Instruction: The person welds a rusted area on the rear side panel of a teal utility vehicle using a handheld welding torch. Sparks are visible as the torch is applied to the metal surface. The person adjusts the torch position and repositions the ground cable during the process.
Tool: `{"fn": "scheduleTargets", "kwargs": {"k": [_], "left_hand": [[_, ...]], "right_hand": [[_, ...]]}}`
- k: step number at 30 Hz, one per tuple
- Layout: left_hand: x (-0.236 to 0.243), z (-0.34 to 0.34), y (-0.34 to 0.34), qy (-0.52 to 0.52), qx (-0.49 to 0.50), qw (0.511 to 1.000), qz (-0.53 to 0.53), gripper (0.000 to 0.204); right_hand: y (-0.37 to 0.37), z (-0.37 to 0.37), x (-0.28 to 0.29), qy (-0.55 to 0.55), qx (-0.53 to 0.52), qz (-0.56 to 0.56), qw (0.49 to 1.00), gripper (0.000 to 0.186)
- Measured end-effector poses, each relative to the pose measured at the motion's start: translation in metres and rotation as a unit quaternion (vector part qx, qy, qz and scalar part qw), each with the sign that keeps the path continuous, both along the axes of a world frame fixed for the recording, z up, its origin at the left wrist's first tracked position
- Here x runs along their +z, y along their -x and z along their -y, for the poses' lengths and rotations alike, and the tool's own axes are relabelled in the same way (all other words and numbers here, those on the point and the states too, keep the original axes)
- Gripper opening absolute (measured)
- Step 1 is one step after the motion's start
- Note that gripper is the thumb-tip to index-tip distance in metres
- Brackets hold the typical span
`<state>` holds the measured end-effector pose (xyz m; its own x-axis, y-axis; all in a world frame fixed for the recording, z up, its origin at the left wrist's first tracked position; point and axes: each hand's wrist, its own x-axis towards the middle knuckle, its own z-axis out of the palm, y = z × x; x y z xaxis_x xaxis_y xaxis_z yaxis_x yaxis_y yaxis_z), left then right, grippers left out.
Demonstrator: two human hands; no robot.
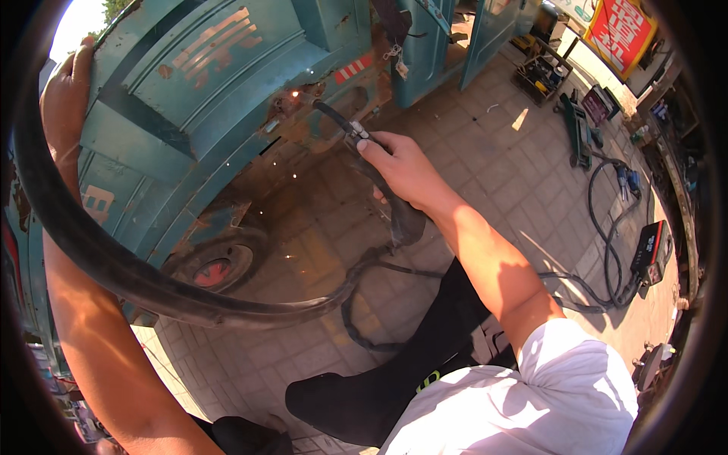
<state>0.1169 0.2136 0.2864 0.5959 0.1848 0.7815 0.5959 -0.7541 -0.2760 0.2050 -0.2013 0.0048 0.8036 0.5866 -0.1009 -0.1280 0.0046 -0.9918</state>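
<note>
Head view's got the right arm coming in from the lower right, elbow a bit bent, forearm angled up and left, and the right hand point(402, 165) wrapped around a black torch point(353, 136). Those fingers are clenched on it, thumb lying along the upper side, but most of them are tucked behind the grip, so don't ask how they're placed. Torch is just above mid-frame, neck pointing up-left near a small glowing spot point(295, 94) on a rusty patch of the teal vehicle body point(167, 129). Exact tip is tough to make out, and so is whether it's touching the metal. Left arm is stretched way up along the left side, with the left hand point(67, 95) up against the panel's edge, fingers pointing upward. Can't tell if they're gripping or just resting, since the fingertips are hard to read there. A fat black hose point(189, 307) loops right across the left forearm and covers part of it, then runs off into the dark lens rim. Wheel point(220, 262) under the body is shadowed, and the lower left arm gets cut off by the frame.
</note>
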Motion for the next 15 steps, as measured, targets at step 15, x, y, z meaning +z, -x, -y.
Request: {"fn": "scheduleTargets", "kwargs": {"k": [15], "left_hand": [[0.001,-0.003,0.001,-0.025,-0.019,1.0,0.002,0.055]], "right_hand": [[-0.001,-0.007,0.001,0.0,-0.006,0.017,1.0,0.041]]}}
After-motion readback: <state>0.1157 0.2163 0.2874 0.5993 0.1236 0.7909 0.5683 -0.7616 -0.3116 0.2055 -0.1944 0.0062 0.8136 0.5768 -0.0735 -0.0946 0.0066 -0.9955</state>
